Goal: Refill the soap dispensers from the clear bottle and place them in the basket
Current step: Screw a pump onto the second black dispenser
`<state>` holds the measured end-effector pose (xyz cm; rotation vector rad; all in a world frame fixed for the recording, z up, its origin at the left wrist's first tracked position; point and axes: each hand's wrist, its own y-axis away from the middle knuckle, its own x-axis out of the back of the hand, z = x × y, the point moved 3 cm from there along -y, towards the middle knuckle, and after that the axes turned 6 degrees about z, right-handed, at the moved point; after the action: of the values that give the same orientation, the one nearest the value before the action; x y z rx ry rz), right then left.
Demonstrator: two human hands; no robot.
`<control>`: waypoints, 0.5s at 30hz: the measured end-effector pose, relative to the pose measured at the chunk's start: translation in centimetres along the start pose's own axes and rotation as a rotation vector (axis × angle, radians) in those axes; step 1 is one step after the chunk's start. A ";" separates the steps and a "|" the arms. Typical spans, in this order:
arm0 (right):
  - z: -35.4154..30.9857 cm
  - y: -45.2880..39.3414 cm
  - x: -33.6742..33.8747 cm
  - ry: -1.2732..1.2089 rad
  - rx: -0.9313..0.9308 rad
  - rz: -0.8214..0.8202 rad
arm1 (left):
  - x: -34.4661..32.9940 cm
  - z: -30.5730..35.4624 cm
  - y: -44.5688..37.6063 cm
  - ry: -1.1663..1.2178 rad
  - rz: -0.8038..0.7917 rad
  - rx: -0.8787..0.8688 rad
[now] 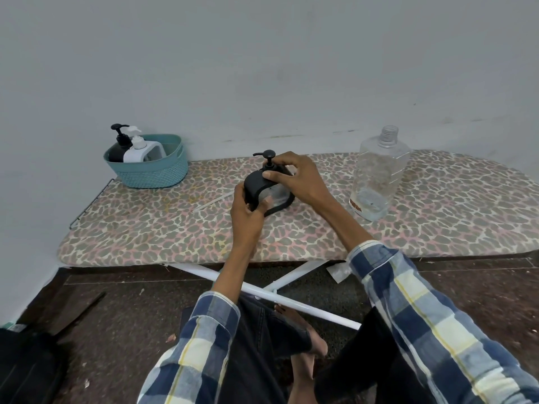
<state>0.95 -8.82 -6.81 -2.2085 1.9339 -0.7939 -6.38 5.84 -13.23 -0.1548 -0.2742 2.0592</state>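
Two dispensers already sit in the teal basket (151, 173), far left of our hands. Left hand (248, 212) grips the black dispenser (258, 186); right hand (294, 177) pinches its pump collar. Next we tighten, then basket it.

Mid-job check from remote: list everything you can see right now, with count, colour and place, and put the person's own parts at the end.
basket: 1, teal, far left end of the ironing board.
dispensers in basket: 2, one black, one white, upright side by side.
black dispenser: 1, black with a clear middle, board centre, held in both hands.
clear bottle: 1, transparent, uncapped, nearly empty, right of the hands.
thin white strip: 1, lying on the board left of the hands.
ironing board: 1, leopard-print cover, white legs.
left hand: grips the black dispenser's lower side.
right hand: grips its top by the pump.
sleeves: 2, blue plaid.
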 end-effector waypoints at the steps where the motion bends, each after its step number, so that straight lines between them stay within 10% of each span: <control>1: 0.0 0.0 0.7 -0.065 -0.033 -0.077 | 0.0 0.1 0.0 0.036 -0.075 0.024; 6: 0.2 0.7 2.6 -0.273 -0.067 -0.331 | -0.4 0.3 -0.2 0.022 -0.254 0.062; 15: 0.0 1.0 2.9 0.017 -0.017 -0.069 | -1.1 0.6 1.0 -0.153 -0.082 -0.067</control>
<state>0.24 -11.75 -6.25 -2.2976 1.8876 -0.8110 -6.81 4.32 -12.96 -0.0263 -0.4367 1.9837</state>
